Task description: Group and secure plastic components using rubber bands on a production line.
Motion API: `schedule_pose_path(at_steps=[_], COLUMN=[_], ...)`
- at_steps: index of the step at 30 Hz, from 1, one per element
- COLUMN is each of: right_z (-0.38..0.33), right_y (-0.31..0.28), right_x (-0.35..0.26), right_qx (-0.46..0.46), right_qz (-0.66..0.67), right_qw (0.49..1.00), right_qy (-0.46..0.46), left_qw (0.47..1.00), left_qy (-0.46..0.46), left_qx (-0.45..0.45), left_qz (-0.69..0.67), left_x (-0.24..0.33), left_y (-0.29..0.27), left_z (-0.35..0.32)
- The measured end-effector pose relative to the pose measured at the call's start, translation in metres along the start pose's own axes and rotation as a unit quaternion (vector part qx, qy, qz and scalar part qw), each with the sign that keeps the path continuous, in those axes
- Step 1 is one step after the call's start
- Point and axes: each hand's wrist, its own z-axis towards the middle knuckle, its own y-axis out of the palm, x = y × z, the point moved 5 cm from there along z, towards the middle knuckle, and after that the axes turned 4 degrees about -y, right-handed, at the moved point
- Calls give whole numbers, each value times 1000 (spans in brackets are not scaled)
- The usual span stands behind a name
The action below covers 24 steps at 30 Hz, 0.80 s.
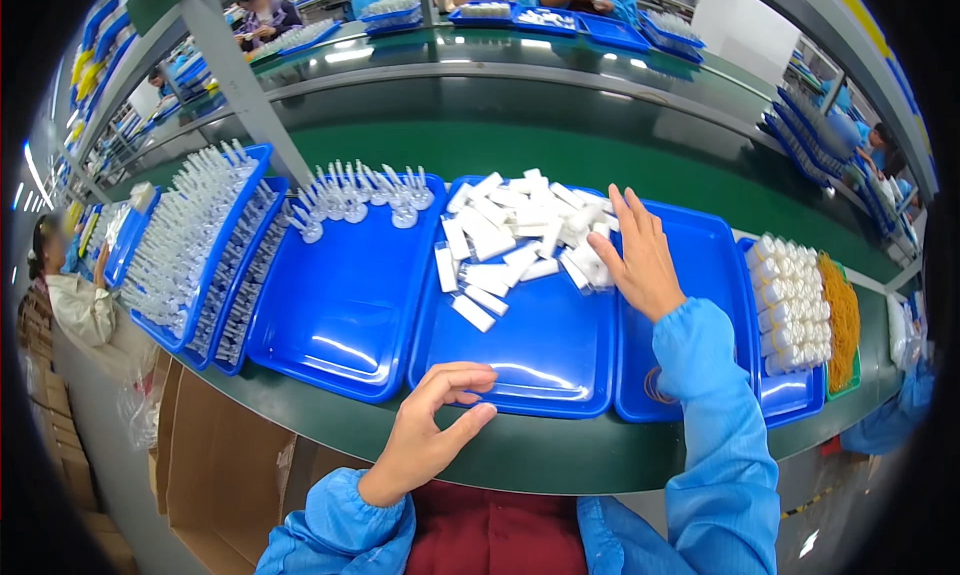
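A loose pile of small white oblong pieces [490, 240], some with clear ends, covers the far half of the middle blue tray [520, 387]. At the pile's right side is my right hand [643, 260], fingers stretched and thumb apart, by the rim shared with the tray to its right; whether its thumb touches a piece, I cannot tell. My left hand [430, 430] hovers at the middle tray's near left edge. Its fingers bend loosely, apart from the thumb, with nothing between them.
Left, a blue tray [335, 310] holds clear stemmed parts [360, 190] standing at its far end, beside tilted trays [200, 245] packed with them. Right are another blue tray [690, 245], bundled white pieces [790, 300] and yellow-orange bands [840, 315]. Cardboard boxes [215, 455] sit below; people work around.
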Motion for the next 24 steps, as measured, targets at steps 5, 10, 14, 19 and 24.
schedule_pose_path(at_steps=[5,10,14,19,24], right_z=[-12,-34,-31,-55,-71], right_y=[18,-15,-42,-35,-23], right_x=[-25,-55,-68,-105,-122], right_qx=[-150,-149,-116,-210,-185], right_qz=[33,76,52,-56,21], right_qw=[988,985,991,973,980], right_qy=[-14,-53,-28,-82,-66], left_qw=[996,978,918,771,715], left_qy=[5,26,174,306,328], left_qx=[83,100,87,13,19], left_qz=[32,179,345,558,617], left_x=[-1,16,32,20,-10], left_y=[-45,-95,-113,-122,-128], left_z=[-21,-20,25,111,177])
